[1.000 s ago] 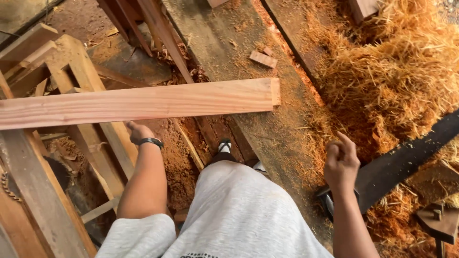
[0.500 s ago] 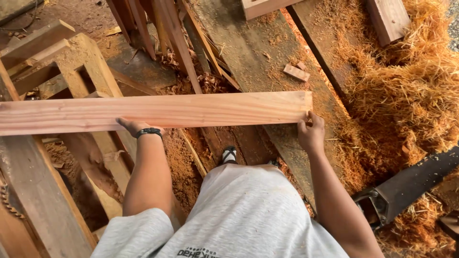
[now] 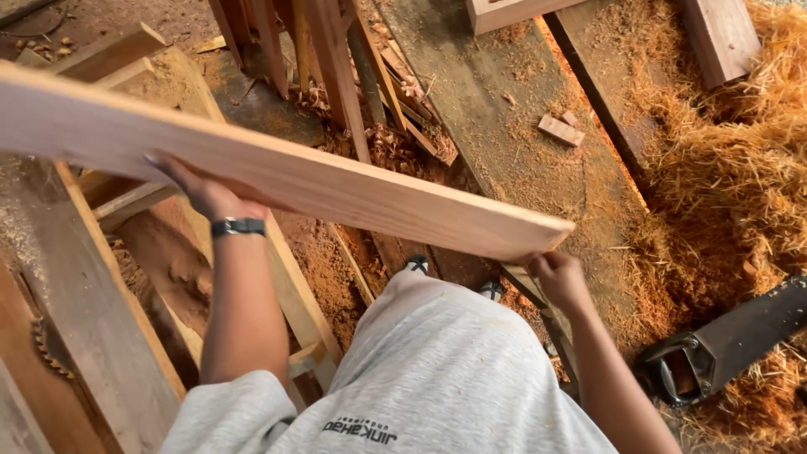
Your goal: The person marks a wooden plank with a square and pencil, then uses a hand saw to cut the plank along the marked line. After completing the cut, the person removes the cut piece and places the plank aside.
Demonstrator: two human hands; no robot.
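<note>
A long pale reddish wooden plank [image 3: 336, 181] is lifted and tilted, its left end high and near the camera, its right end lower. My left hand [image 3: 206, 193], with a dark wristband, grips the plank's near edge from below around its middle. My right hand [image 3: 555, 273] holds the underside of the plank's right end. I stand over a wooden frame, and the toes of my shoes [image 3: 418, 265] show under the plank.
A wooden frame of rails [image 3: 101, 294] lies at the left with a saw-tooth blade edge [image 3: 46, 353]. Slats [image 3: 336, 59] lean at the top. A dark power tool [image 3: 723, 340] rests at the right in heaps of shavings [image 3: 740, 168]. A small wood block [image 3: 561, 130] lies on the sawdusty floor.
The plank went from lying level across the frame to being lifted and tilted, left end raised toward the camera. My right hand came to its right end and took hold.
</note>
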